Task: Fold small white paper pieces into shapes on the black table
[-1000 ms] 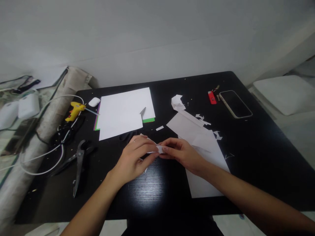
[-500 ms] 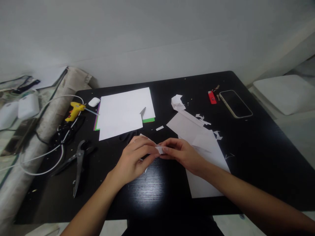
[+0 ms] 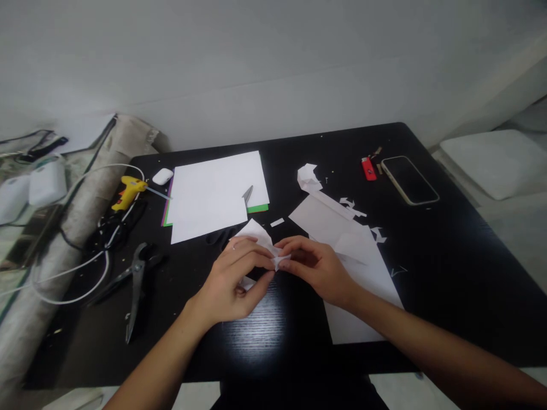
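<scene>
Ctr, over rect. blk table (image 3: 444, 285): folded wht paper (image 3: 256, 230). Around it: gry metal pliers (image 3: 138, 273) 9 o'clock; yel. plastic glue gun (image 3: 127, 196) 10; wht-topped paper stack (image 3: 209, 193) 11; rect. blk-screen phone (image 3: 410, 180) 2.

Folded white paper (image 3: 254, 229) is pinched by left hand (image 3: 235, 282) and right hand (image 3: 322, 270).

Blk tbl (image 3: 461, 285) nr gry wall (image 3: 273, 68)
</scene>
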Demonstrator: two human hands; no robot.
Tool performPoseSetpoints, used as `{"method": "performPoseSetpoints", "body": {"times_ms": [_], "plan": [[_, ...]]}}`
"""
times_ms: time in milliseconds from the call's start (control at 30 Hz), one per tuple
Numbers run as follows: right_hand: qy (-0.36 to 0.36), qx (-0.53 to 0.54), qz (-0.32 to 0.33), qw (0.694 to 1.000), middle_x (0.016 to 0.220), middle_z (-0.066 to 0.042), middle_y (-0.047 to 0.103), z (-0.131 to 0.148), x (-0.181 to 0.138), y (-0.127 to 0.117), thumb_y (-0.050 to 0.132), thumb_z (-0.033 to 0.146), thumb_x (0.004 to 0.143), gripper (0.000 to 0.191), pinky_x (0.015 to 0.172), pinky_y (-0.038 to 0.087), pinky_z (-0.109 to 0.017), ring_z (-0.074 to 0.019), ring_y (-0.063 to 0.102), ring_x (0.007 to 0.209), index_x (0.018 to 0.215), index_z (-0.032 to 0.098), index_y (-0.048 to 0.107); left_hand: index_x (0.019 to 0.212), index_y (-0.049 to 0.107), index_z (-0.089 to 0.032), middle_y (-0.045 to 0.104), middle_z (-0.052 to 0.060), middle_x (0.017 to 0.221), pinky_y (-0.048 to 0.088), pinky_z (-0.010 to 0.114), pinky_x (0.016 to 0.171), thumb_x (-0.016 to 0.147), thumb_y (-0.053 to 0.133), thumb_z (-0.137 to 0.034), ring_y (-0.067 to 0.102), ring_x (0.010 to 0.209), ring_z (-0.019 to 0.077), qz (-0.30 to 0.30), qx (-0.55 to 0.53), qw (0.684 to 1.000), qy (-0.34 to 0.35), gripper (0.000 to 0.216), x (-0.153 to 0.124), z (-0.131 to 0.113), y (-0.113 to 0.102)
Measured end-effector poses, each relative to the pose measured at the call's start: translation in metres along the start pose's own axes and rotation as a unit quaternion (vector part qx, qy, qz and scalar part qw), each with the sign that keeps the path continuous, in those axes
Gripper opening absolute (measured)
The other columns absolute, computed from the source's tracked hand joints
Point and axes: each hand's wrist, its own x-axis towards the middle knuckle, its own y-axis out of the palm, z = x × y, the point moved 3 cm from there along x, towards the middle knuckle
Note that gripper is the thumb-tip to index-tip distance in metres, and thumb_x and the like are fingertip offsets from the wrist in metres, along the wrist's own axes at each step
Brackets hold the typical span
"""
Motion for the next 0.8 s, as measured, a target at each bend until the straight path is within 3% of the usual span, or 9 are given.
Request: {"method": "performPoseSetpoints", "body": {"times_ms": [200,433,800], "plan": [[-0.040,-0.047,-0.016,0.998,0.113,-0.004,0.074,0.0069,-0.0037,0.0011,0.083,0.023,0.082,0.011,0.083,0.061,-0.029,-0.0162,0.073,0.094,0.091,0.024,0.076,0.106,0.066,-0.018,0.076,0.004,0.095,0.052,0.050,0.104,0.085,0.068,-0.002,0.072,0.089,0.0202,-0.012,0.000,1.000,0.012,0.027,0.0010,-0.0025,0.0002],[-0.051,-0.078,-0.016,0.996,0.112,-0.005,0.074,0.0062,-0.0042,0.0017,0.082,0.027,0.084,0.008,0.083,0.061,-0.032,-0.0182,0.072,0.096,0.089,0.024,0.076,0.107,0.063,-0.021,0.075,0.000,0.089,0.054,0.049,0.103,0.089,0.064,-0.002,0.070,0.080,0.0172,-0.029,0.017,0.999,0.002,0.026,-0.0004,-0.0017,0.0032],[-0.097,-0.139,-0.020,0.985,0.114,-0.005,0.071,0.0105,-0.0073,0.0004,0.080,0.026,0.089,0.005,0.080,0.062,-0.031,-0.0193,0.072,0.099,0.091,0.025,0.076,0.110,0.060,-0.021,0.072,0.002,0.093,0.049,0.051,0.108,0.089,0.063,-0.002,0.069,0.088,0.0185,-0.023,0.026,0.999,-0.017,0.028,-0.0008,-0.0027,0.0057]]}}
